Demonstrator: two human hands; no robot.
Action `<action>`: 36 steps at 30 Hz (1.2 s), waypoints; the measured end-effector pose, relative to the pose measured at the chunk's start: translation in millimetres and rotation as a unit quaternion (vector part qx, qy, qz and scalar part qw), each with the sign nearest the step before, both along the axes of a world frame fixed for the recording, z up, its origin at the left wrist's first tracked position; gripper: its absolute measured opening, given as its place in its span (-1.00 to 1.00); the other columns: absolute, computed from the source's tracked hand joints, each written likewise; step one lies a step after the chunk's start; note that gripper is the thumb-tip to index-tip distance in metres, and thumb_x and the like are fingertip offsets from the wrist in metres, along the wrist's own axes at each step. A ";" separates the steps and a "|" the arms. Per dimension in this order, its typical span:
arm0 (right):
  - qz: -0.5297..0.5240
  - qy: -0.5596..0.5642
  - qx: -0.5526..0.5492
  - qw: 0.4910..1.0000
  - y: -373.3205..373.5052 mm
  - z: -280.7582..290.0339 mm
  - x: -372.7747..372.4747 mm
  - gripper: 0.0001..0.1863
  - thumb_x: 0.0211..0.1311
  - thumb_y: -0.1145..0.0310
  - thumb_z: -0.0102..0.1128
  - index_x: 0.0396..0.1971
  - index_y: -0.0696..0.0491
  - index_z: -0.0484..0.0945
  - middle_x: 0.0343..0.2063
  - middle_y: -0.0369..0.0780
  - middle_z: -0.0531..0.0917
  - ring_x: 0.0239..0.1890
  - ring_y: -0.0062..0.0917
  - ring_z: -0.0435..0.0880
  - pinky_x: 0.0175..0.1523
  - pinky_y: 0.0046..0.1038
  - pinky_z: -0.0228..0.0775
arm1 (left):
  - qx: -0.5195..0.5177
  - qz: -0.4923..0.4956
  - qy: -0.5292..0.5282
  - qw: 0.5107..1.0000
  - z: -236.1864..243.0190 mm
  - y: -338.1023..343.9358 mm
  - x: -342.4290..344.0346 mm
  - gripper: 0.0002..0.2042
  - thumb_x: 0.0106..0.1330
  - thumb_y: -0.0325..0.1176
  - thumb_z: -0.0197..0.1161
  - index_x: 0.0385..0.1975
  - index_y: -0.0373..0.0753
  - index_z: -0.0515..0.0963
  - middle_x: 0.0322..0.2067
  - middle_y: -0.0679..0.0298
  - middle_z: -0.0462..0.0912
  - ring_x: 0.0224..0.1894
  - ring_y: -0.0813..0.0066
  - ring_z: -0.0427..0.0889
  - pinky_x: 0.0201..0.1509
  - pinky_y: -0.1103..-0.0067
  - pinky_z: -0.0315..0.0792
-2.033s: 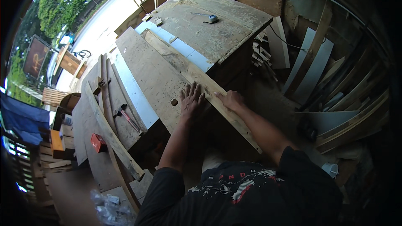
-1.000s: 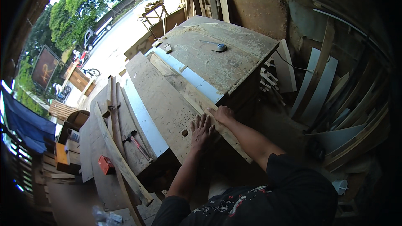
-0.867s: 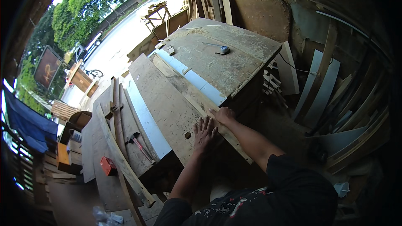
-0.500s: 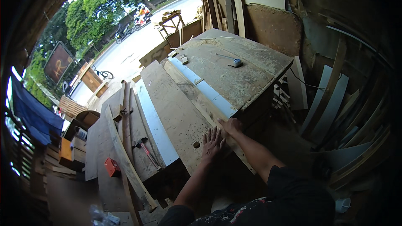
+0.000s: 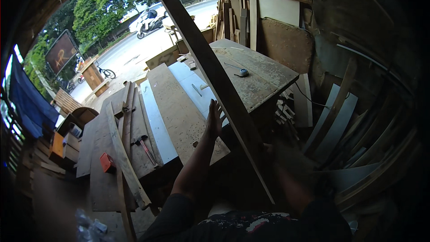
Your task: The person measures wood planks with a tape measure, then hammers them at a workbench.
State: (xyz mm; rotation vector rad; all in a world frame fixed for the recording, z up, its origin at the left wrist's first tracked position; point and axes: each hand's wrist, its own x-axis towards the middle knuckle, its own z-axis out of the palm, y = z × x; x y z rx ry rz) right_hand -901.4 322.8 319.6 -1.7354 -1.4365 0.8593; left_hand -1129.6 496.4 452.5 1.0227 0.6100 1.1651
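Seen from the head camera, the left hand [image 5: 214, 121] is spread open with its fingers straight, its edge against a long dark wooden plank [image 5: 215, 85] that stands steeply tilted, its upper end high against the bright street and its lower end down near the person's lap. The right hand [image 5: 268, 149] is blurred and mostly in shadow just beside the plank's lower half; whether it grips the plank cannot be told. Beneath the left hand lies a dusty bench [image 5: 179, 112] made of broad boards, with a pale blue-white strip [image 5: 154, 123] running along one of them. Farther back, a tape measure [image 5: 242, 72] sits on a worn square tabletop [image 5: 264, 74]. To the left on the bench, a hammer [image 5: 142, 145] lies among loose wooden slats [image 5: 123, 152], and a small orange block [image 5: 107, 162] rests near the bench's edge. Boards and offcuts [image 5: 331, 125] lean against the wall on the right. Outside, a parked scooter [image 5: 148, 22] stands on the road under green trees.
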 end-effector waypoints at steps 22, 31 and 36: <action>-0.436 -0.531 0.389 0.613 -397.4 339.9 254.8 -0.58 0.29 0.41 0.16 0.14 0.14 0.40 0.16 -0.07 0.44 0.26 -0.24 0.36 0.33 -0.26 0.22 | 0.577 -0.020 0.449 0.682 157.5 -275.8 167.1 -0.08 -0.33 -0.04 0.53 0.17 -0.20 0.31 -0.09 0.15 0.47 0.02 0.21 0.48 0.12 0.35 0.30; -0.300 -0.259 -0.112 0.911 -503.3 146.8 291.0 -0.30 -0.22 0.03 0.55 -0.07 0.13 0.57 -0.16 -0.02 0.63 -0.06 -0.21 0.61 0.05 -0.23 0.41 | 0.787 -0.110 0.428 0.432 89.9 -192.3 128.3 -0.21 -0.07 -0.06 0.33 0.25 -0.16 0.27 0.02 0.22 0.43 0.09 0.34 0.42 0.17 0.37 0.22; -0.220 -0.117 -0.131 0.960 -494.7 38.0 211.8 -0.42 -0.25 0.02 0.56 -0.33 0.19 0.62 -0.43 -0.09 0.69 -0.35 -0.36 0.70 -0.22 -0.32 0.49 | 0.789 -0.178 0.447 0.381 28.6 -148.7 118.1 -0.20 -0.10 -0.12 0.36 0.25 -0.13 0.27 0.06 0.17 0.38 0.18 0.26 0.34 0.23 0.25 0.17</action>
